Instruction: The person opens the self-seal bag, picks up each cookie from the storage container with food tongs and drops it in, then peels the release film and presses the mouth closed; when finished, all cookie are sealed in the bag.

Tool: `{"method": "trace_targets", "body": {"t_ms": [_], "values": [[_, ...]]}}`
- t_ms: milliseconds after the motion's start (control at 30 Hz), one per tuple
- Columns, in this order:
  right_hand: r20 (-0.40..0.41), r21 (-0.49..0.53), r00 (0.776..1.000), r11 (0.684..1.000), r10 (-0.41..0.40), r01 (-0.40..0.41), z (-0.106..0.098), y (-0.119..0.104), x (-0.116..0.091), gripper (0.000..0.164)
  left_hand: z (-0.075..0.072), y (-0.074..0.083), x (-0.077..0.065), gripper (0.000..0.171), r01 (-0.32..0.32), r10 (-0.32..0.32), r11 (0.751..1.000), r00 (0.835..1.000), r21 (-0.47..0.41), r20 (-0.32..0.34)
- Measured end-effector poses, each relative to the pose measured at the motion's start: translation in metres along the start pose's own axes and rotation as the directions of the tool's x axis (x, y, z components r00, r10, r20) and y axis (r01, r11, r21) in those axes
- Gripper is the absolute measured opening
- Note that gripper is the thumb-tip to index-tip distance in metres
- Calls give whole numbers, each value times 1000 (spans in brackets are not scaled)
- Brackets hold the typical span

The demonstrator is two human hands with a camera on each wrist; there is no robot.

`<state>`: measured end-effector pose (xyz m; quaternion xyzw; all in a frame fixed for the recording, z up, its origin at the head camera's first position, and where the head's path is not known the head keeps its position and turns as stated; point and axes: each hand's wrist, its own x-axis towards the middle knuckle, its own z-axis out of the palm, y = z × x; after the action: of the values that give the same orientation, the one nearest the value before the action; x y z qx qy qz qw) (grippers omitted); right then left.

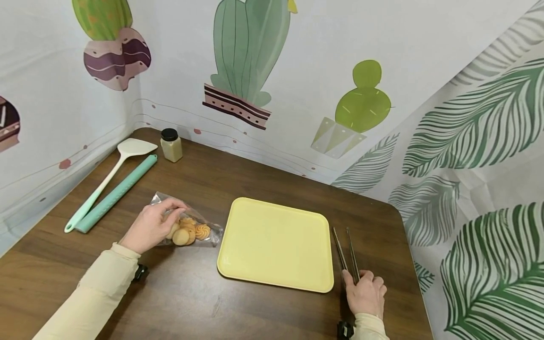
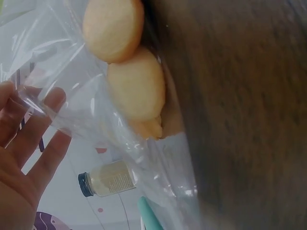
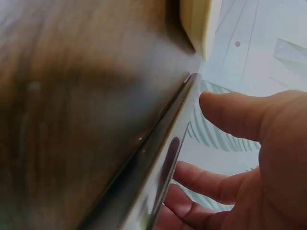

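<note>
My left hand (image 1: pixel 157 224) pinches the edge of a clear plastic bag (image 1: pixel 214 234) between thumb and fingers. Inside the bag are several cookies (image 1: pixel 181 237), round plain ones and piped swirl ones. In the left wrist view, the film of the bag rises to my fingers (image 2: pixel 41 127), with two pale cookies (image 2: pixel 136 86) low in it. At the right, metal tongs (image 1: pixel 353 252) lie on the table, and my right hand (image 1: pixel 366 293) reaches over their near end. In the right wrist view, the thumb and fingers are spread around the tongs (image 3: pixel 165 153), with a small gap at the thumb.
A yellow tray (image 1: pixel 276 245) lies between my hands, its right rim close to the tongs. At the back left are a white and mint spatula (image 1: pixel 108 182), a long teal stick-shaped item (image 1: pixel 119 192) and a black-lidded jar (image 1: pixel 172 146). Printed cloth hangs behind the table.
</note>
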<state>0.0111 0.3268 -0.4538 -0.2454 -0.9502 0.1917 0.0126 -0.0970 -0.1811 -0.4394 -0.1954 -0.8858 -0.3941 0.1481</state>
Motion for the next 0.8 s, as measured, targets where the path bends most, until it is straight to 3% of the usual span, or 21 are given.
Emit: {"method": "trace_targets", "body": {"t_ms": [267, 467, 633, 800], "values": [[-102, 17, 995, 1000, -14, 16, -2, -8, 0, 53, -2, 3, 1, 12, -21, 22, 999, 999, 27, -35], [-116, 32, 993, 999, -33, 37, -1, -17, 0, 51, -5, 3, 3, 11, -24, 27, 999, 997, 40, -72], [-138, 40, 987, 995, -84, 90, 4, -27, -2, 51, -8, 5, 4, 10, -7, 15, 997, 995, 80, -95], [-210, 80, 964, 980, -163, 183, 10, -38, -5, 43, -12, 9, 6, 12, 10, 3, 994, 994, 109, -113]]}}
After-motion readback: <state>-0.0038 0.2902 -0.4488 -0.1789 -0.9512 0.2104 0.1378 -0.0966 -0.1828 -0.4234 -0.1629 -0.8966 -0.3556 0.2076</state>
